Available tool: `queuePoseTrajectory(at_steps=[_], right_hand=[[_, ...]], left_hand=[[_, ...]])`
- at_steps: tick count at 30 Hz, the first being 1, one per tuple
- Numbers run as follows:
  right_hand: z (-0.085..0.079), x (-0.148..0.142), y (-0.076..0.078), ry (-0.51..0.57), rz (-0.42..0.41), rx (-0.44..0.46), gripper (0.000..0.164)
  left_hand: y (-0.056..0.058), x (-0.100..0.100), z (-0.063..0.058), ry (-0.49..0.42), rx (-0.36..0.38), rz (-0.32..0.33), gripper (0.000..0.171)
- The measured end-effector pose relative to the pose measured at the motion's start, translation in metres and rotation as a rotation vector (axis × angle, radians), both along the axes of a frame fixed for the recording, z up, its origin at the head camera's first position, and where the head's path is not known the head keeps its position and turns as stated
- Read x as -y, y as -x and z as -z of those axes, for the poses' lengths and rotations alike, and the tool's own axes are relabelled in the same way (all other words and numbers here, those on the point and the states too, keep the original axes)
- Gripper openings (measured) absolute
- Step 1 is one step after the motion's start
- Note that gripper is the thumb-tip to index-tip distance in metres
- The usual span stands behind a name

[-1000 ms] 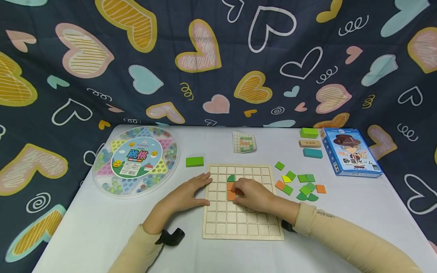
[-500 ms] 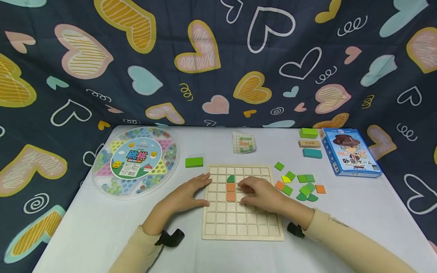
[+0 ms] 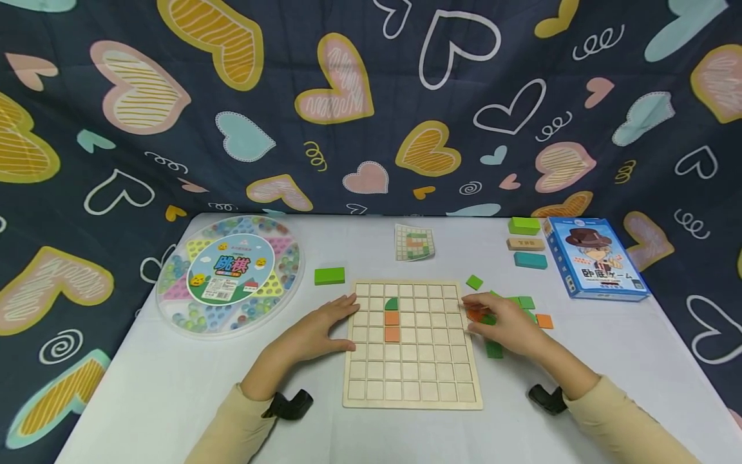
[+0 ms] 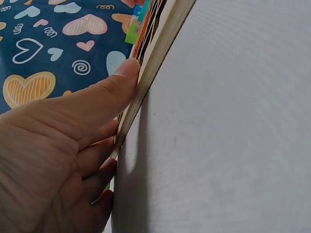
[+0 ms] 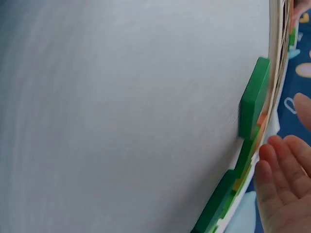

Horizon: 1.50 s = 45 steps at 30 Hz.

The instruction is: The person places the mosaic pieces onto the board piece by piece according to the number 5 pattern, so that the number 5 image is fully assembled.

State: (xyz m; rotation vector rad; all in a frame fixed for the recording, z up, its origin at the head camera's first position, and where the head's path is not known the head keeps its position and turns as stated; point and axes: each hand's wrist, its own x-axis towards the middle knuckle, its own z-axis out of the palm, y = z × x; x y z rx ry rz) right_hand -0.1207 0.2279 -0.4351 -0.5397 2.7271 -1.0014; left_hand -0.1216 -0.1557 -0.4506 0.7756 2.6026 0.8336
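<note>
A wooden grid board (image 3: 413, 374) lies on the table with one dark green curved tile (image 3: 391, 304) and two orange square tiles (image 3: 392, 326) set in one column. My left hand (image 3: 313, 328) rests against the board's left edge, its thumb and fingers spread; the left wrist view shows the thumb (image 4: 109, 94) touching that edge. To the right of the board, my right hand (image 3: 507, 325) hovers over the loose tiles, fingers extended and apart from the thumb. Beneath it an orange tile (image 3: 474, 315) and a green tile (image 3: 494, 349) show, while other tiles are partly hidden.
A pattern card (image 3: 414, 243) lies behind the board. A round marble game box (image 3: 232, 277) stands at left, near a green block (image 3: 330, 276). At the back right are a blue game box (image 3: 597, 258) and several blocks (image 3: 525, 244).
My right hand has left the board and moved right over the loose tiles. A green tile now lies nearer the front of that group. My left hand has stayed put.
</note>
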Motion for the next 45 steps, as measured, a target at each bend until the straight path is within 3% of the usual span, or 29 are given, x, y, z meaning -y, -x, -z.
queuePoseTrajectory(at_steps=[4, 16, 26, 38, 45], right_hand=[[0.004, -0.009, 0.003, -0.037, 0.011, 0.024, 0.05], [0.011, -0.013, 0.005, -0.137, 0.029, -0.072, 0.041], [0.012, -0.01, 0.006, -0.189, 0.094, -0.077, 0.031], [0.007, -0.009, 0.005, -0.113, 0.137, -0.068, 0.023], [-0.002, 0.007, -0.004, -0.031, 0.06, -0.1, 0.027]], left_hand=[[-0.001, 0.0, 0.0, -0.002, 0.002, -0.001, 0.077], [0.0, 0.0, 0.001, -0.004, -0.003, 0.003, 0.077], [0.0, 0.001, 0.001, 0.001, -0.015, 0.01, 0.077], [-0.001, 0.001, 0.001, -0.002, -0.013, 0.014, 0.077], [0.0, 0.0, -0.001, -0.001, -0.006, 0.009, 0.077]])
